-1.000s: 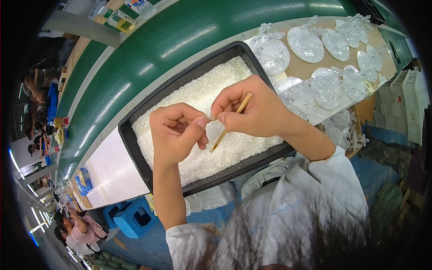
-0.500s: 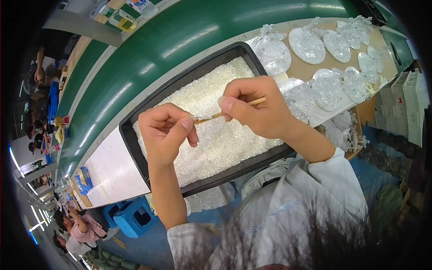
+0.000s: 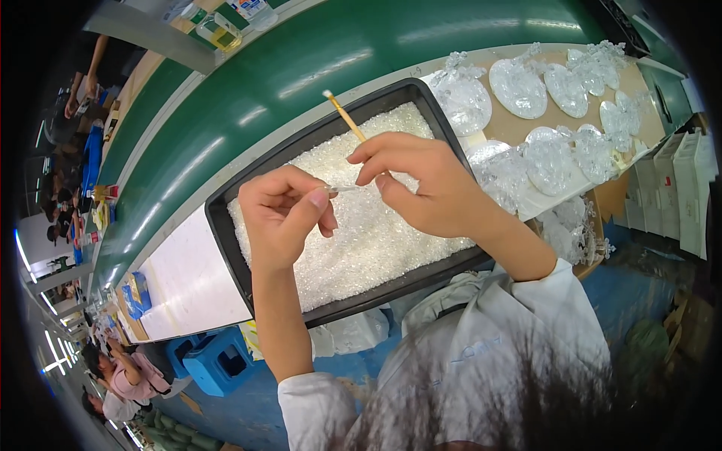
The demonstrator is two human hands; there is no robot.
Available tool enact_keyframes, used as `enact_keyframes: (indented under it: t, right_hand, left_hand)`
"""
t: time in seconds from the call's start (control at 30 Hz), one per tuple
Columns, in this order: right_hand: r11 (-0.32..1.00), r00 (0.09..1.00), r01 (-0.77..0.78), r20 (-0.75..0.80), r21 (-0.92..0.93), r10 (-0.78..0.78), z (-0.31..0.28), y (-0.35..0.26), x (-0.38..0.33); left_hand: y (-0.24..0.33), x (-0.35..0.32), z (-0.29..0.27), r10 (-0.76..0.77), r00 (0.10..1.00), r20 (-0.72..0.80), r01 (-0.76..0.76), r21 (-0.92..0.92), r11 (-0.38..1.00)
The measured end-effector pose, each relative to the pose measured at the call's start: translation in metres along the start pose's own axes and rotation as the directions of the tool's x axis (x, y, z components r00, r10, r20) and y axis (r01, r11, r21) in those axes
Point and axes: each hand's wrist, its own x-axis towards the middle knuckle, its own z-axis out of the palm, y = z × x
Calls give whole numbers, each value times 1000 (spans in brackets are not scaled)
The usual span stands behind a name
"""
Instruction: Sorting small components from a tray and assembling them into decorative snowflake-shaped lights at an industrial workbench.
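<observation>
Both my hands are raised over a black tray (image 3: 353, 303) filled with clear, glittering granules (image 3: 361, 252). My left hand (image 3: 277, 214) pinches a small, thin clear piece (image 3: 343, 189) between thumb and fingertips. Its far end reaches the fingertips of my right hand (image 3: 425, 184), which are close around it; whether they touch it I cannot tell. A slim brush with a wooden handle (image 3: 347, 120) is held in my right hand, its pale tip pointing up and away to the left. The lower part of its handle is hidden behind the fingers.
Several clear, shiny oval ornaments (image 3: 519, 86) lie on a board right of the tray. An open carton (image 3: 590, 225) with similar pieces stands below. A blue stool (image 3: 219, 362) is at lower left; bottles (image 3: 218, 31) stand on a shelf, and other people sit far left.
The brush has swung away from the clear piece and now points upward in my right hand. My right fingers have come down near the piece; the left hand still pinches it.
</observation>
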Motion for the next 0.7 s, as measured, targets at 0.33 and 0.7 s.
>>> enact_keyframes:
  t: [0.33, 0.7]
  right_hand:
    - [957, 966, -81, 216, -277, 144, 4, 7, -3]
    - [837, 932, -362, 162, 411, 323, 0, -8, -3]
  left_hand:
    - [-2, 4, 3, -17, 996, -89, 23, 72, 997]
    - [-5, 4, 10, -21, 999, -48, 30, 179, 983]
